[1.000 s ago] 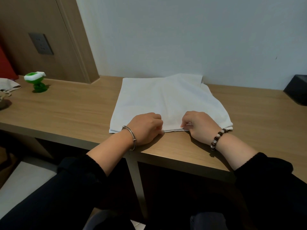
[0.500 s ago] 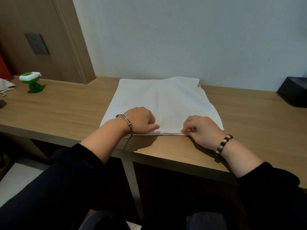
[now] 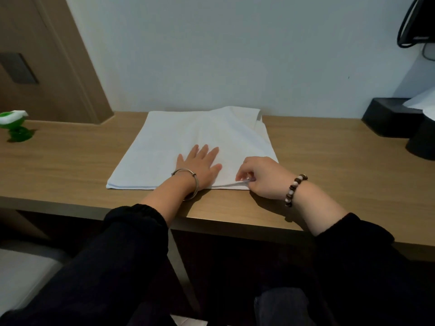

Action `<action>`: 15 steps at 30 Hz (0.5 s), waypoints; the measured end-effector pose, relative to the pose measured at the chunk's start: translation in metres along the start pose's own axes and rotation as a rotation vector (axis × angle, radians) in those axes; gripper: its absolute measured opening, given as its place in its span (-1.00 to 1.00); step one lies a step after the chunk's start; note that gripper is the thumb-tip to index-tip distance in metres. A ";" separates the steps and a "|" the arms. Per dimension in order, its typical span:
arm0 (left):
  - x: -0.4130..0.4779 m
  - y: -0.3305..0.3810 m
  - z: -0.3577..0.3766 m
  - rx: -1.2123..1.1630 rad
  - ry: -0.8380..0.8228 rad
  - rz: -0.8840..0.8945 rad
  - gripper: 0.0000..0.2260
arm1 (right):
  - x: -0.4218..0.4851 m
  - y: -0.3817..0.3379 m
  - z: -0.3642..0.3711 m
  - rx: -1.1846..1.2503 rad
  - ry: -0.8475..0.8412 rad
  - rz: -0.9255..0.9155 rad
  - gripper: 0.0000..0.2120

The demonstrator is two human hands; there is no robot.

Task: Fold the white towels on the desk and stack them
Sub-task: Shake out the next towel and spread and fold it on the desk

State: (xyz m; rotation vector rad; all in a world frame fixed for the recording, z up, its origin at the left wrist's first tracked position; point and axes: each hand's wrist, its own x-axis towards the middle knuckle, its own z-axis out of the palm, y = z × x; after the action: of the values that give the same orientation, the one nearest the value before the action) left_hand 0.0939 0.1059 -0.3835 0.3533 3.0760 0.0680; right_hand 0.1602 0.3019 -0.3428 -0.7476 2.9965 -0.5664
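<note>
A white towel (image 3: 179, 135) lies folded flat on the wooden desk (image 3: 70, 161), its far edge close to the wall and one layer sticking out at the far right corner. My left hand (image 3: 200, 164) lies flat on the towel near its front edge, fingers straight and spread. My right hand (image 3: 261, 177) pinches the towel's near right edge between thumb and curled fingers, lifting it slightly off the desk.
A small green and white toy (image 3: 15, 127) stands at the desk's left. A black box (image 3: 388, 120) holding white paper and a dark round container (image 3: 421, 142) sit at the far right. A black cable (image 3: 409, 22) hangs on the wall above.
My left hand has uncurled and moved forward onto the towel, now lying flat. My right hand stays pinching the front edge. The view has shifted a little to the right.
</note>
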 end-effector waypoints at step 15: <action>-0.001 -0.015 -0.005 0.058 -0.052 0.042 -0.52 | -0.031 0.030 -0.020 0.285 -0.087 0.096 -0.91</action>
State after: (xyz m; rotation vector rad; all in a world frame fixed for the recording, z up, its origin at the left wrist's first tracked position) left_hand 0.0912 0.0907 -0.3787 0.4149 3.0250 -0.0292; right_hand 0.1727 0.3478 -0.3371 -0.5884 2.7695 -0.9048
